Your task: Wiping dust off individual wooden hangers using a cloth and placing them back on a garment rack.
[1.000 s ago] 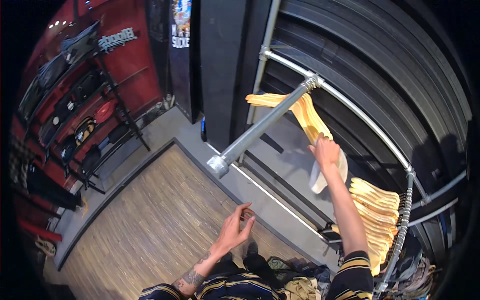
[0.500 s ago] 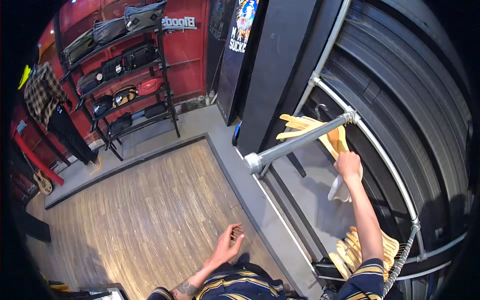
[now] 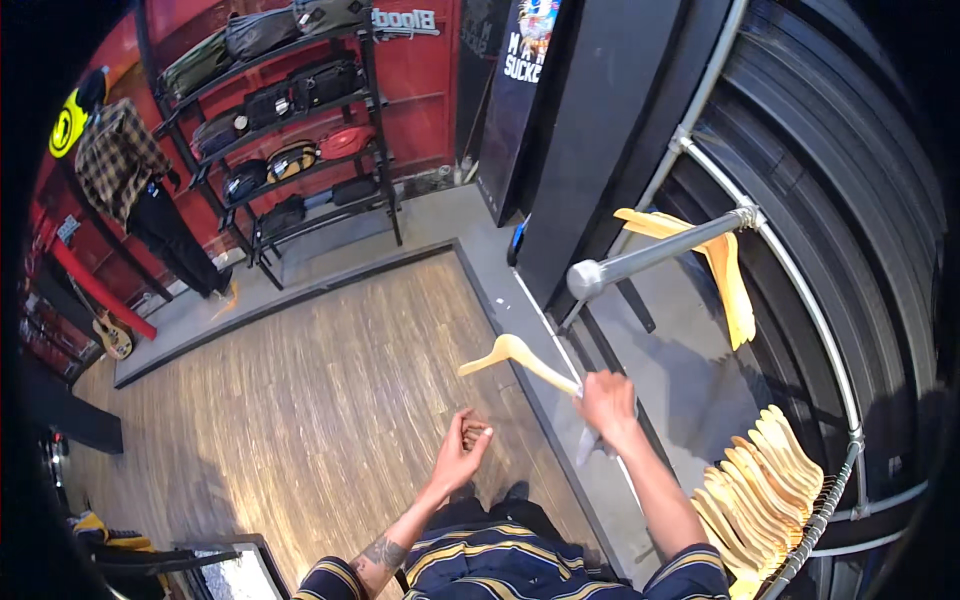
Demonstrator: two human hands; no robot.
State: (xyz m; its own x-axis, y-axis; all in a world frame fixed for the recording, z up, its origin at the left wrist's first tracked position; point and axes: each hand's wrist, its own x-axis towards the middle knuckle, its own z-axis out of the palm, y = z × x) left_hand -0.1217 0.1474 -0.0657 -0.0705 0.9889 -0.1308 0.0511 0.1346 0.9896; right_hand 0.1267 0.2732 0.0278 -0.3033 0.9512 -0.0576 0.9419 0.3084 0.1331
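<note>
Right hand (image 3: 607, 402): closed on one end of a pale wooden, curved clothes hanger (image 3: 510, 347), a limp whitish piece (image 3: 587, 443) below | Hanger: long axis running up-left from that fist | Left hand (image 3: 460, 454): loosely curled, seemingly empty, below the hanger's far end | Beyond, right, I see a grey metal pipe rail (image 3: 655, 253) bearing more pale hangers (image 3: 738, 300), well apart

Look at that black rack (image 3: 388, 165) against the red wall (image 3: 428, 130), tiers packed with bags (image 3: 262, 36), a red pouch (image 3: 346, 141) sitting lower down! Left of it, a checked shirt (image 3: 122, 158) above dark trousers (image 3: 172, 232), then a small guitar (image 3: 115, 338), tilted, and out front, the wooden floor (image 3: 340, 350) gleams beneath a dark pillar (image 3: 612, 130).
</note>
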